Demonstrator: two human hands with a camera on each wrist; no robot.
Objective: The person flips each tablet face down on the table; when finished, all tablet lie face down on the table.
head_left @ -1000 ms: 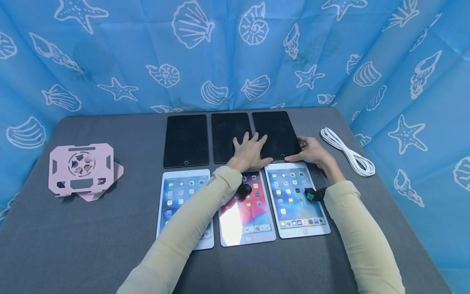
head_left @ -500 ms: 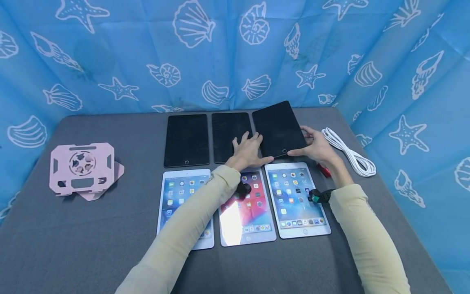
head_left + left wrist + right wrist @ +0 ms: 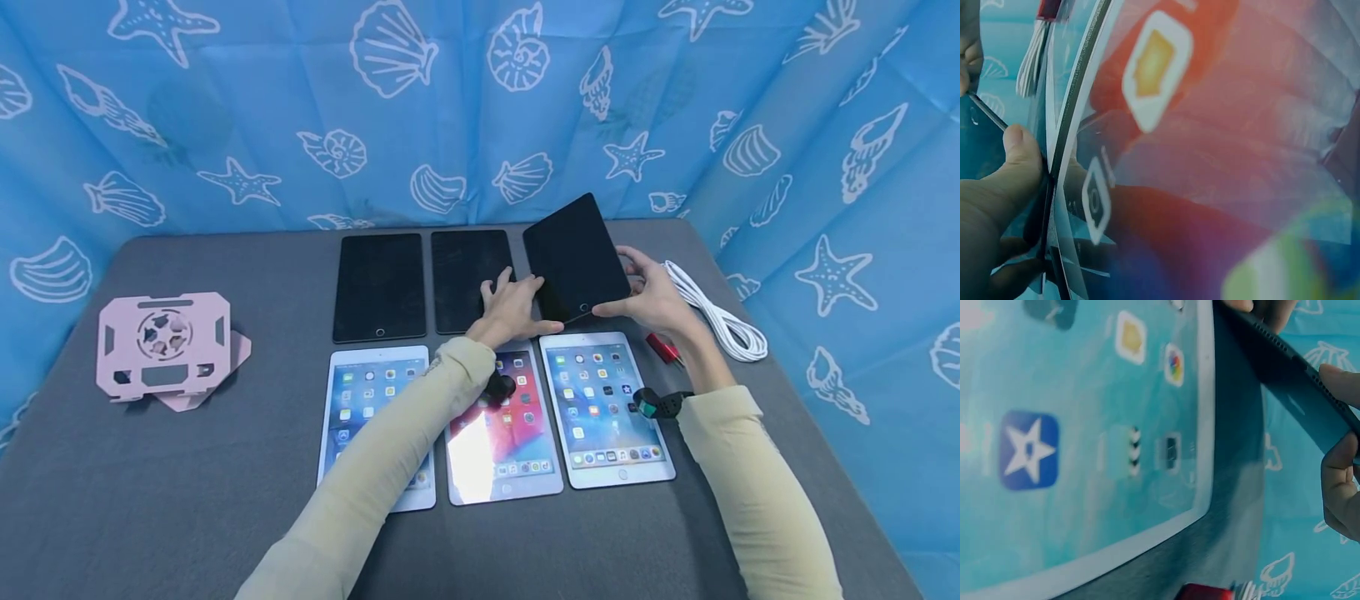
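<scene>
In the head view my right hand (image 3: 658, 296) grips the lower right corner of the rightmost black tablet (image 3: 573, 258). Thumb and fingers pinch its edge, as the right wrist view shows too. The tablet tilts, its right side raised off the table. My left hand (image 3: 513, 310) is spread between the middle black tablet (image 3: 468, 271) and the raised one. Its thumb reaches the raised tablet's lower left corner, and a fingertip meets its left edge. The left wrist view shows that thumb (image 3: 1017, 147) close to the tablet's edge.
Another black tablet (image 3: 379, 287) lies at the left of the back row. In front are three white tablets with lit screens, including the right one (image 3: 611, 408). A red plug-like piece (image 3: 663, 348), a coiled white cable (image 3: 720, 321) and a pink stand (image 3: 165, 343) also lie here.
My right hand has lifted the right side of the rightmost black tablet, tilting it and moving slightly right. The red piece has come into view. The left hand has barely shifted.
</scene>
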